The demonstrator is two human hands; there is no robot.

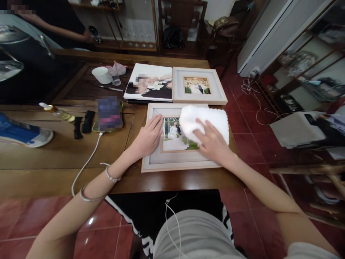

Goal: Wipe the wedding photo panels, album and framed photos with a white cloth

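A pale wooden picture frame (172,162) with a wedding photo lies flat near the front edge of the wooden table (113,151). My left hand (149,136) rests flat on the frame's left side, fingers stretched out. My right hand (212,141) presses a white folded cloth (206,120) onto the glass over the photo's right part, fingers spread on the cloth.
Behind lie a second framed photo (198,86) and a canvas print (149,83). To the left sit a phone on a white cable (109,114), black clips, a small bottle (58,112), a white cup (101,75). Another person's arm (58,30) and shoe (25,133) are at left.
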